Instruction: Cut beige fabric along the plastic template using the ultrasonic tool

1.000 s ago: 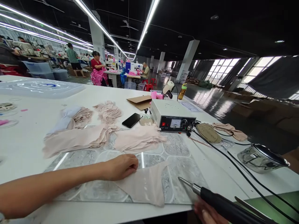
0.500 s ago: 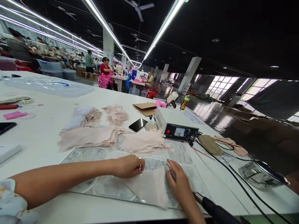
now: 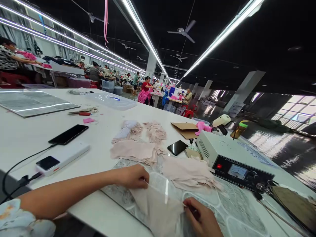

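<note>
My left hand [image 3: 132,176], fingers curled, presses down the left edge of a beige fabric piece [image 3: 158,207] that lies on a grey patterned glass mat [image 3: 229,214]. At the fabric's right edge my right hand [image 3: 201,219] is closed around a dark pen-like tool, of which only the part inside the fingers shows. Stacks of the same beige fabric [image 3: 187,171] lie just beyond, with another pile [image 3: 134,149] to the left.
A white control box [image 3: 234,158] with a meter and red light stands at the right. A black phone [image 3: 177,147], cardboard [image 3: 185,129], another phone [image 3: 68,134] and a cabled power bank [image 3: 61,158] lie on the white table [image 3: 22,138]. Other people work at distant tables.
The view has swung left and nearer to the table. My right hand, with the tool, has come from the table's front edge onto the fabric's right edge. My left hand stays on the fabric.
</note>
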A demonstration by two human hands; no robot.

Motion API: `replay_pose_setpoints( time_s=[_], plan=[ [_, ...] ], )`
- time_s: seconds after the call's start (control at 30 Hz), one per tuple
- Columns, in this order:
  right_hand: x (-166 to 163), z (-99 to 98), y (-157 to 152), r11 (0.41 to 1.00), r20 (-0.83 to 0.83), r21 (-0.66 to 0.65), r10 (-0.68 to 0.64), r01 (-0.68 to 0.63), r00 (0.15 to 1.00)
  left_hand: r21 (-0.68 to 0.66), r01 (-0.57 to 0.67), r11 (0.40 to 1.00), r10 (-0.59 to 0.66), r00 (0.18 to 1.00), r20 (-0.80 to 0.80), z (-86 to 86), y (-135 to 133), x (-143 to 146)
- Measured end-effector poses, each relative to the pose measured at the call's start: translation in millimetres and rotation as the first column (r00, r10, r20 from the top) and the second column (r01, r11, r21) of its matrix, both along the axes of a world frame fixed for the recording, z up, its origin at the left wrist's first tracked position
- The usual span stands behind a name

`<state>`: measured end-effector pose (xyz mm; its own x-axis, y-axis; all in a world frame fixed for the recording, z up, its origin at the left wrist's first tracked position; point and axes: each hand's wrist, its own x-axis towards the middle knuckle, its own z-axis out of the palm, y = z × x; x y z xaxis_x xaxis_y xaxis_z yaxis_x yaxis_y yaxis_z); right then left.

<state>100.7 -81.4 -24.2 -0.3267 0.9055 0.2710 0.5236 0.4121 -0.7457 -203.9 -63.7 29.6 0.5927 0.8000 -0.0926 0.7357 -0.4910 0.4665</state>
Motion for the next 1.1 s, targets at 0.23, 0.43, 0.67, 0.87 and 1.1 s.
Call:
replay_pose_setpoints(
  time_s=[0.23,0.43,0.67,0.87,1.1],
  plan=[
    [-71.2,25.0,37.6,1.000,-0.049,0.006,0.022,-0.022,0.999,0.193,-0.208,0.959,0.231,0.967,-0.107,11.1,13.2,-67.7],
    [-33.0,15.6,40.0,0.992,-0.068,-0.051,-0.118,0.114,0.991,0.298,-0.173,0.939,0.216,0.969,-0.118,8.8,17.1,-46.5],
    [35.2,-14.0,19.4,0.945,-0.112,-0.182,-0.293,0.271,0.949,0.250,0.100,0.963,-0.079,0.992,-0.094,7.1,70.5,58.6],
    [35.2,-22.3,10.8,0.943,-0.143,-0.157,-0.317,0.295,0.938,0.206,0.213,0.955,-0.185,0.972,-0.147,-10.0,112.2,109.7],
    [27.1,-21.6,0.8,0.951,-0.126,-0.108,-0.302,0.290,0.945,0.041,0.229,0.973,-0.221,0.965,-0.142,-15.8,132.6,104.6]
  ],
)
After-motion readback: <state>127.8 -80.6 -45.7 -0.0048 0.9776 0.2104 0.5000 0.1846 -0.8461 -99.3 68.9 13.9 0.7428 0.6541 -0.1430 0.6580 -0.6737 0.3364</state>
